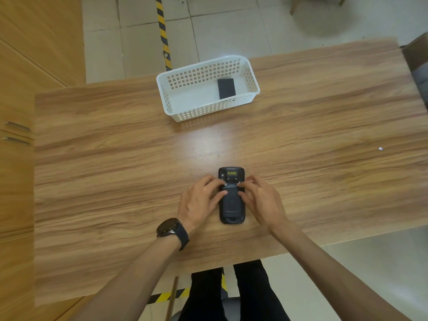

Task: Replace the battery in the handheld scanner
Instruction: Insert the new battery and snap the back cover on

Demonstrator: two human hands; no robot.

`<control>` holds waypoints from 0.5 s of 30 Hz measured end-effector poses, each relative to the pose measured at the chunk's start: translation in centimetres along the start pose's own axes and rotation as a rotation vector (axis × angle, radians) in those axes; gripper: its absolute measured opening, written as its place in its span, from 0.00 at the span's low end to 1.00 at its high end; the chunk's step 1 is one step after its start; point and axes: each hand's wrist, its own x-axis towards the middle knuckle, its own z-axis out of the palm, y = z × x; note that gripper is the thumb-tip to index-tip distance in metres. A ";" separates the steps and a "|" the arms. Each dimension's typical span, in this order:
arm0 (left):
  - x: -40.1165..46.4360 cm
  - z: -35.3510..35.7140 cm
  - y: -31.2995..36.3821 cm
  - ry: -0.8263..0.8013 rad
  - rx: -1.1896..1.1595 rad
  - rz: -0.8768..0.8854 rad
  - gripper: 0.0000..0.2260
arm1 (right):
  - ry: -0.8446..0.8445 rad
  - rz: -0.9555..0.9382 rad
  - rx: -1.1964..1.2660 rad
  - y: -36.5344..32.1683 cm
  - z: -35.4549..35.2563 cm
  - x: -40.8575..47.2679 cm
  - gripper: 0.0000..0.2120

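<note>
Head view: hands [201, 200] on scanner [232, 205]

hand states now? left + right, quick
Left hand: fingers curled onto the left edge of the scanner, pressing near the cover's top, not lifting it.
Right hand: same on the right edge; scanner lies on the table.
</note>
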 end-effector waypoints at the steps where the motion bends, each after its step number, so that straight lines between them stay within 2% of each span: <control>1: 0.0 -0.1 -0.1 -0.010 0.013 0.018 0.13 | -0.006 -0.012 -0.021 0.0 -0.3 0.1 0.11; 15: 1.4 -0.9 -0.7 -0.144 0.258 0.191 0.14 | -0.140 -0.066 -0.168 0.6 -1.1 1.3 0.13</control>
